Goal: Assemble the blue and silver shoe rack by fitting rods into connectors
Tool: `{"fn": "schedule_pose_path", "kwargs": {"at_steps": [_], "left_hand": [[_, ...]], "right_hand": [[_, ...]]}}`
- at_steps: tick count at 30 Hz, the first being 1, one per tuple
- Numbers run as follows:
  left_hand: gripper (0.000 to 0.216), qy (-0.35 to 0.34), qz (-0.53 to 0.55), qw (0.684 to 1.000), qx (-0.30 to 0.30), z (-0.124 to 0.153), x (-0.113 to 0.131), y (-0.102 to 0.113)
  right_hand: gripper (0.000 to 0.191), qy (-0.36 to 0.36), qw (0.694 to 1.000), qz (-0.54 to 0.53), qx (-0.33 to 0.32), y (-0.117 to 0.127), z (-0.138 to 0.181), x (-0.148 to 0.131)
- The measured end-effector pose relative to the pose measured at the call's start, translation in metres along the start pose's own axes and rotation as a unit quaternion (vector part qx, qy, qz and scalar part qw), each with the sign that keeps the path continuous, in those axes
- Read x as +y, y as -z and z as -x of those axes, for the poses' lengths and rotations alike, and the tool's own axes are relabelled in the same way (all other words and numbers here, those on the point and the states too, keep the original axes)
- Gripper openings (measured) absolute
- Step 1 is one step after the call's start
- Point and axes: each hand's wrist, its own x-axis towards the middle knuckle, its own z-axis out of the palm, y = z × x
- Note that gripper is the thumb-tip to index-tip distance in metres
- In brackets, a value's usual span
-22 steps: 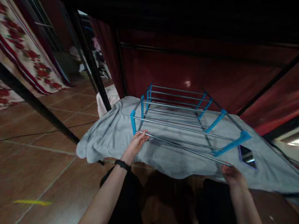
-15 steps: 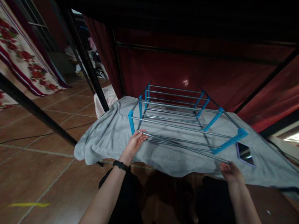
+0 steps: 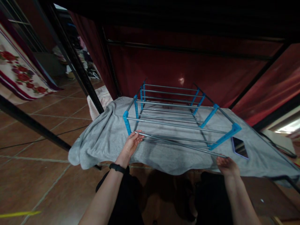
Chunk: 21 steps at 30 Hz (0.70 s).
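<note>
A loose grey metal rod (image 3: 178, 144) slants across the front of a rack (image 3: 164, 123) made of similar rods and blue plastic joints. My left hand (image 3: 133, 142) pinches the rod's left end, close to the rack's front left blue bracket (image 3: 127, 123). At the rod's right end, my right hand (image 3: 227, 165) is closed around it, in front of the right blue bracket (image 3: 225, 136) and lower than the left hand. The rack lies on a grey blanket (image 3: 100, 137). Whether the rod's left tip touches the bracket, I cannot tell.
A phone (image 3: 240, 147) lies on the blanket right of the rack. Black metal bed posts (image 3: 77, 62) and a dark red curtain (image 3: 187, 68) stand around it. A pinkish cloth (image 3: 99, 100) hangs at the left, above brown floor tiles (image 3: 47, 140).
The view has shifted slightly, so the scene sits further left. Both hands keep hold of the rod, and its right end appears a little higher and nearer the rack.
</note>
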Motion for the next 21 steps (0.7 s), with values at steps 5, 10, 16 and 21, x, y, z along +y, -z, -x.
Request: {"fn": "schedule_pose_path", "kwargs": {"at_steps": [5,10,16,21], "left_hand": [[0.013,0.007,-0.007,1.0,0.015,0.0,0.002,-0.001],[0.008,0.025,-0.026,0.998,0.057,-0.007,0.005,0.002],[0.015,0.087,-0.104,0.988,0.08,-0.011,0.007,0.003],[0.019,0.145,-0.153,0.973,0.099,-0.008,0.01,0.005]], "right_hand": [[0.018,0.002,1.0,-0.012,-0.02,-0.008,0.017,0.001],[0.013,0.015,0.998,-0.035,-0.046,-0.016,0.026,0.004],[0.014,0.034,0.994,-0.065,-0.083,-0.02,0.024,0.005],[0.014,0.055,0.99,-0.084,-0.102,-0.022,0.023,0.005]]}}
